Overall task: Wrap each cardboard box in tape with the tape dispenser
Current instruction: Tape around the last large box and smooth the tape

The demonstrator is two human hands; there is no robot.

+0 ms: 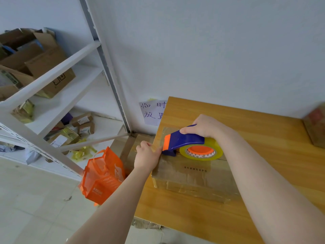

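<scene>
Right grip (205,128) curled round tape dispenser (184,140), atop cardboard box (193,175). Left grip (147,155) clasps its 9 o'clock edge. Cardboard box sits at bench (272,147) 9 o'clock side; second box (315,125) at 3 o'clock.

Tape dispenser (184,140) on cardboard box (193,175) (hand-held)

On the table (267,136): two cardboard boxes (193,173) (316,125), one tape dispenser (186,140).

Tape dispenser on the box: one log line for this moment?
right hand: grips tape dispenser | tape dispenser: on cardboard box top | left hand: holds box's left edge | cardboard box: on table
</scene>
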